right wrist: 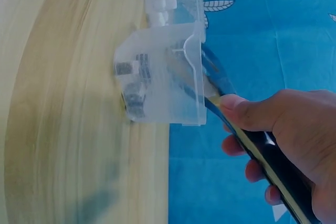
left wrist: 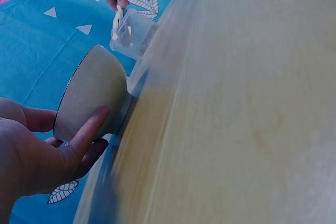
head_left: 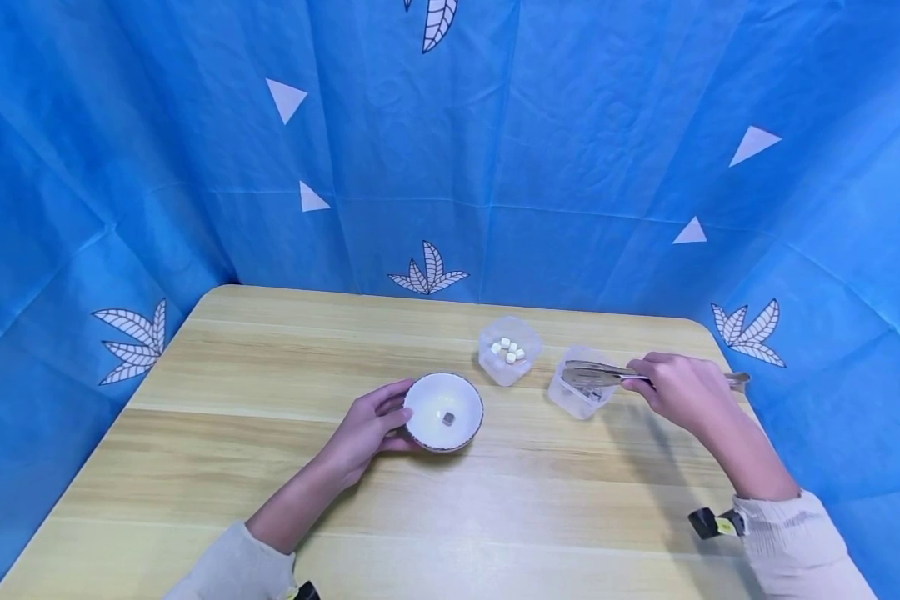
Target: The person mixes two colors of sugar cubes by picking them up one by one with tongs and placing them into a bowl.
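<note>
Pale sleeve nearest, right fingers grip likely springy metal tongs, best pinched mid-length, tips inside the translucent tub ahead, while left fingers cup a probably breakable bowl by its side.

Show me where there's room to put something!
Bare table lies left of the left hand, and also between the bowl and right sleeve. It's crowded right of the bowl: white-cube tub, gray-cube tub, tongs, right hand.

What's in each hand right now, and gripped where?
Left hand: the bowl, by its side, thumb at the rim and fingers against the outer wall. Right hand: the tongs, by the arms, behind the tips reaching into the container.
</note>
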`<state>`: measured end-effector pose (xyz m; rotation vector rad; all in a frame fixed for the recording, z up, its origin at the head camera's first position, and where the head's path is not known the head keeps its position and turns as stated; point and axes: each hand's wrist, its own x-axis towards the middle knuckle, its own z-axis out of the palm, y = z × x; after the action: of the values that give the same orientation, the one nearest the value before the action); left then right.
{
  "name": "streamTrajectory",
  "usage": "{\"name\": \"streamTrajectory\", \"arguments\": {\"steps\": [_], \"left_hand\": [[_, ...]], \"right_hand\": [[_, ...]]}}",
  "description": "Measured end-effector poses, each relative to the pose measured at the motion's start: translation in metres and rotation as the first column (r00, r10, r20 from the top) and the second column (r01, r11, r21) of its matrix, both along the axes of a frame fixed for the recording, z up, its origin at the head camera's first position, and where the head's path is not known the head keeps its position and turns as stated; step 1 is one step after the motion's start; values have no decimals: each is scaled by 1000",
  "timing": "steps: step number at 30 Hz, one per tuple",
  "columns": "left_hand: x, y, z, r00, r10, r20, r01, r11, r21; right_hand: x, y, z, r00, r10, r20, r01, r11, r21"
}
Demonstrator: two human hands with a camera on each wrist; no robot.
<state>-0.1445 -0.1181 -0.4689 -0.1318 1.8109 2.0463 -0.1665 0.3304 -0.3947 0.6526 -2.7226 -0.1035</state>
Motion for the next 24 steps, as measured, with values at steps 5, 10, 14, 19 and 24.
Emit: {"name": "streamTrajectory", "arguments": {"steps": [5, 10, 14, 19, 24], "left_hand": [[0, 0, -1, 1000, 0, 0, 0, 1000, 4], [0, 0, 0, 1000, -4, -5, 4, 1000, 5], [0, 0, 0, 1000, -6, -4, 6, 1000, 5], [0, 0, 1, 1000, -5, -2, 5, 1000, 4], [0, 0, 1, 1000, -6, -3, 6, 1000, 8]], "right_hand": [[-2, -4, 4, 995, -38, 89, 32, 998, 62], [-6, -9, 8, 992, -36, 120, 23, 994, 111], [-8, -12, 12, 992, -33, 125, 18, 993, 116], [-10, -15, 17, 987, -27, 159, 7, 992, 125], [-12, -18, 22, 975, -41, 217, 8, 989, 148]]}}
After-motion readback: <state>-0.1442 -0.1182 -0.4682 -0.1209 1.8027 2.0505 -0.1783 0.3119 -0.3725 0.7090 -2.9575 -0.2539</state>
